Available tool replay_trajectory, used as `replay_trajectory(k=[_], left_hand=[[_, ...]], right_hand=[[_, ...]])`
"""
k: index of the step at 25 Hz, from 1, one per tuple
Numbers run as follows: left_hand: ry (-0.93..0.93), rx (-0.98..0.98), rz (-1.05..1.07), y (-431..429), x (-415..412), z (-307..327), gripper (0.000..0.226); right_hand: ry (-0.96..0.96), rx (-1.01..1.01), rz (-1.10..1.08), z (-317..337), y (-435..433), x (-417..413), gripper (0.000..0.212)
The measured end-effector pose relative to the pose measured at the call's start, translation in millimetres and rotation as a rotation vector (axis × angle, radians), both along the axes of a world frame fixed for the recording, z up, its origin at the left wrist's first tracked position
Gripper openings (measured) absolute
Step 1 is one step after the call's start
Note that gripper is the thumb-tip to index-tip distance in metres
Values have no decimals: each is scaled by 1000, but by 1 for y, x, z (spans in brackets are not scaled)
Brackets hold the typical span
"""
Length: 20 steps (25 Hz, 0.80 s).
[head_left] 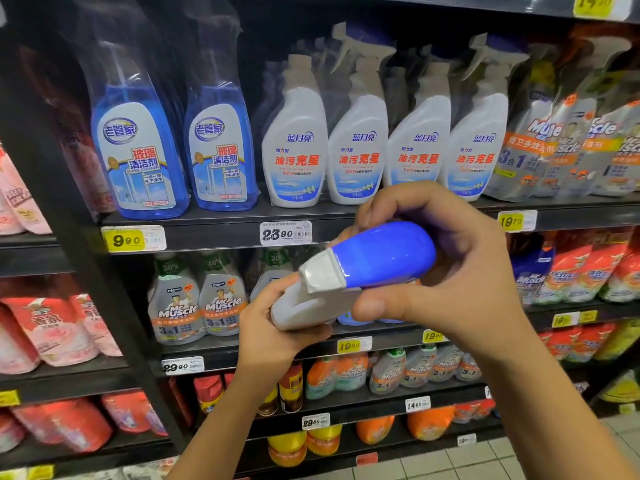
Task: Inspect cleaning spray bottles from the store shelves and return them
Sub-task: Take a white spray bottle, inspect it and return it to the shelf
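Spray bottle (377, 258) is being held tipped over in front of the shelf (214, 233), gripped by curled fingers of left hand (273, 327) and right hand (450, 271). Risk: cleaner being sprayed if the head is being squeezed.

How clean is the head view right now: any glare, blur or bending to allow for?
Head view: lighting is even, with small glare spots on the blue spray head of the held spray bottle. Head view, upper left: the tops of the wrapped glass cleaner bottles are smeared. Head view, left edge: the wide angle bends the shelf upright. The 23.90 price tag reads sharply.
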<state>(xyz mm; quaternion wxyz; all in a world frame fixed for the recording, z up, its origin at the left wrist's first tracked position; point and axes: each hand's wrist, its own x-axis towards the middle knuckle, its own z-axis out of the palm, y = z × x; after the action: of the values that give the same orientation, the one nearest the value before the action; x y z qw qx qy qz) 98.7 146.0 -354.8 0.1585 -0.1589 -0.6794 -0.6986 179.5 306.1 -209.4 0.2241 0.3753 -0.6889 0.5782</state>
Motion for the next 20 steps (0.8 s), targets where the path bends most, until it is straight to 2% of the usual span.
replay_trajectory(k=[4, 11, 14, 16, 20], left_hand=[[-20, 9, -128, -7, 2, 1, 71], [-89, 32, -403, -8, 11, 7, 62], [-139, 32, -489, -8, 17, 7, 62], [-182, 52, -521, -6, 24, 9, 62], [-251, 98, -548, -1, 36, 19, 83]], right_hand=[[-80, -112, 97, -6, -2, 0, 45], [-225, -302, 303, 0, -4, 2, 34], [-274, -414, 281, 8, -7, 0, 21], [-317, -511, 216, 13, -10, -5, 22], [-332, -592, 53, 25, -14, -14, 21]])
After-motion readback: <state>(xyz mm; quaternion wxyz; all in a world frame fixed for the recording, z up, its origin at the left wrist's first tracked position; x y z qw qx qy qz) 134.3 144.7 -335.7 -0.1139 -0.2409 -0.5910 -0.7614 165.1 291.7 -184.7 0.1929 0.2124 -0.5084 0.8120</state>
